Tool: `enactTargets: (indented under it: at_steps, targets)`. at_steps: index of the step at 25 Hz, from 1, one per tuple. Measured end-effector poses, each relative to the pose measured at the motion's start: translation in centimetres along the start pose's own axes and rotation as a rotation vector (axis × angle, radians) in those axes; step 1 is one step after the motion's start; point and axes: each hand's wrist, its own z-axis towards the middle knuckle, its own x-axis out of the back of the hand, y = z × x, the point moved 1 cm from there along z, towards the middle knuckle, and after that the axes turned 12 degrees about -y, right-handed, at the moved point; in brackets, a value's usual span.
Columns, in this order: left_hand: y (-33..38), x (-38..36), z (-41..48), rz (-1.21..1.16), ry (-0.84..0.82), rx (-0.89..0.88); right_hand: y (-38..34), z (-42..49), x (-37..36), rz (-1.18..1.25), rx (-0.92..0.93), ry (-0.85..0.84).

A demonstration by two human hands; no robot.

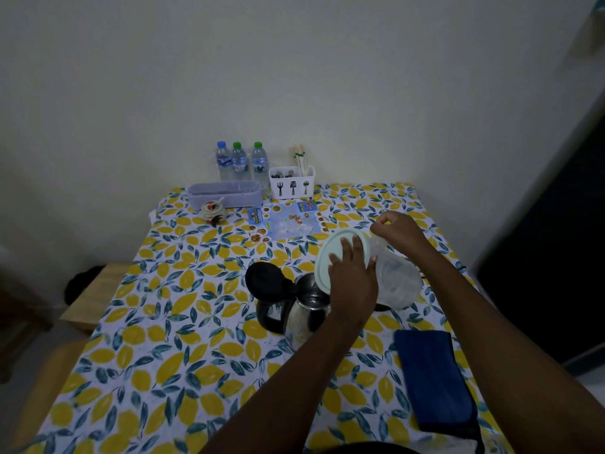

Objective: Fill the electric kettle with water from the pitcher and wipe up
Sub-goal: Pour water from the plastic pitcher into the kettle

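Observation:
A steel electric kettle (307, 314) with a black handle stands mid-table, its black lid (265, 278) flipped open to the left. A clear plastic pitcher (397, 283) is tipped on its side over the kettle's mouth, its pale green lid (334, 253) facing the kettle. My left hand (353, 280) lies flat against that lid, fingers spread. My right hand (397, 232) grips the pitcher from the far side, near its handle. A folded dark blue cloth (432, 378) lies on the table to the right of my arms.
The table (170, 348) has a lemon-print cover. At the back stand three water bottles (240, 160), a white cutlery caddy (292, 181), a lilac box (225, 193), a small ceramic jar (212, 212) and a printed leaflet (288, 221). A wooden bench (95, 296) sits left.

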Motion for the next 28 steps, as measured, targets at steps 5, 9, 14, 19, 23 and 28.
enactTargets:
  at_steps: [5,9,14,19,23,28]
  targets:
    - [0.1,0.2,0.1,-0.017,0.007,0.008,-0.5,0.2,0.0,-0.041,0.018,-0.007]
    - [0.3,0.4,0.0,-0.053,0.02,0.009,-0.8,0.4,0.2,-0.077,0.034,-0.012]
    - [0.8,0.5,-0.1,-0.062,0.057,0.003,-1.4,0.4,0.8,-0.124,0.045,-0.007]
    - [1.1,0.6,-0.3,-0.05,0.082,0.008,-1.8,0.2,1.0,-0.157,0.051,-0.006]
    - [1.2,0.5,-0.6,-0.058,0.087,0.008,-1.9,0.0,1.1,-0.172,0.069,-0.011]
    - [1.2,0.5,-0.7,-0.064,0.084,0.01,-1.9,-0.3,1.1,-0.163,0.064,-0.015]
